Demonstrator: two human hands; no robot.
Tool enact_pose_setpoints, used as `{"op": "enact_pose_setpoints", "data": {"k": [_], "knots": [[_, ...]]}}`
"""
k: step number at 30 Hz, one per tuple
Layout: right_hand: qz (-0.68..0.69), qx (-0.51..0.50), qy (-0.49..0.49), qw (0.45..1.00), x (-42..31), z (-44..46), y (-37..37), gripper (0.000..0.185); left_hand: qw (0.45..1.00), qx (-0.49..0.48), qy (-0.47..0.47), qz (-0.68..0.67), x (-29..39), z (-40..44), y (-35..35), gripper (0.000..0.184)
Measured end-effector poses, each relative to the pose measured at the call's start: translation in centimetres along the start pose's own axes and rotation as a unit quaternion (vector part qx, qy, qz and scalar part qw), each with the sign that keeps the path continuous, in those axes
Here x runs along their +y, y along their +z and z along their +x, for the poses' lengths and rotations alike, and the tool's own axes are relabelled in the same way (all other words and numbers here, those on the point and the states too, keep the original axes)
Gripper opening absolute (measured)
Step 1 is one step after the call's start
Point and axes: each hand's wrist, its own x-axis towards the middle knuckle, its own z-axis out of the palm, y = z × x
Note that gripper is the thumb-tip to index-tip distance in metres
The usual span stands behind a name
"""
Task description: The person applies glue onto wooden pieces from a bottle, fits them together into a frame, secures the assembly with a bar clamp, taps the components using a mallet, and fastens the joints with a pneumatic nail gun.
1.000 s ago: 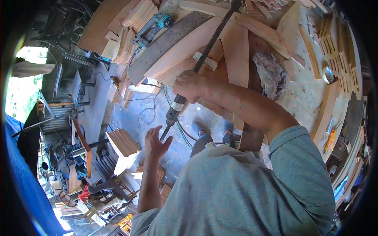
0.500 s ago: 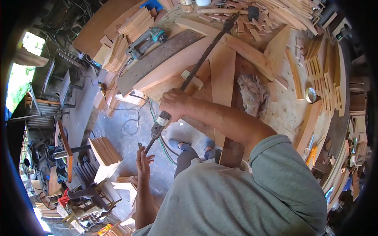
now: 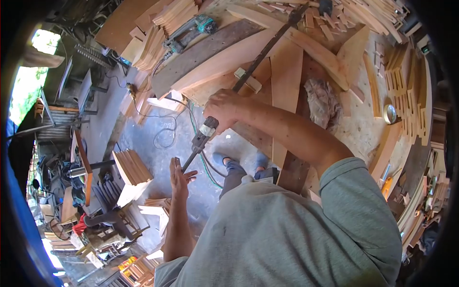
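Note:
A long dark bar clamp (image 3: 267, 49) runs slantwise over the wooden pieces on the bench. My right hand (image 3: 224, 110) is wrapped round it, just above its pale-banded lower part. The clamp's screw end (image 3: 193, 154) points down over the floor. At that end is my left hand (image 3: 179, 181), palm turned toward the rod, its fingers apart and not closed round it. Small wooden blocks (image 3: 247, 80) lie against the bar beyond my right hand. Below the bar are broad tapered boards (image 3: 287, 91).
A teal power tool (image 3: 205, 24) rests at the upper left of the bench. A crumpled cloth (image 3: 323, 103), a tape roll (image 3: 389, 114) and slotted wood pieces (image 3: 406, 91) lie rightward. Stacked boards (image 3: 132, 167) stand left, and cables (image 3: 173, 129) trail on the floor.
My left hand was spread wide below the screw end; it is now closer to the rod's tip, with its palm turned. My right hand keeps its hold. The view has shifted.

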Motion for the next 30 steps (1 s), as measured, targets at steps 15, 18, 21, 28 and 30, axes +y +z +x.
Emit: {"op": "enact_pose_setpoints", "data": {"k": [15,18,21,28,30], "knots": [[0.020,-0.036,-0.031,0.999,0.4,0.4,-0.2,0.020,1.000,0.006,-0.016,-0.001,-2.8,2.5,-1.1,0.031],[-0.002,-0.030,-0.017,0.999,0.1,-0.1,-0.2,0.017,1.000,0.020,-0.023,-0.009,-3.1,2.9,-0.7,0.031],[-0.021,-0.044,-0.021,0.999,-1.6,0.7,0.8,0.016,0.999,0.039,-0.019,-0.019,-3.2,2.3,-1.0,0.031],[-0.077,-0.072,0.003,0.994,-3.8,2.5,3.8,0.016,0.998,0.036,-0.049,-0.023,-3.6,3.3,-2.1,0.035],[-0.074,-0.070,0.013,0.995,-3.8,2.2,3.6,0.015,0.992,0.005,-0.126,-0.018,-3.0,3.9,-3.6,0.033]]}}
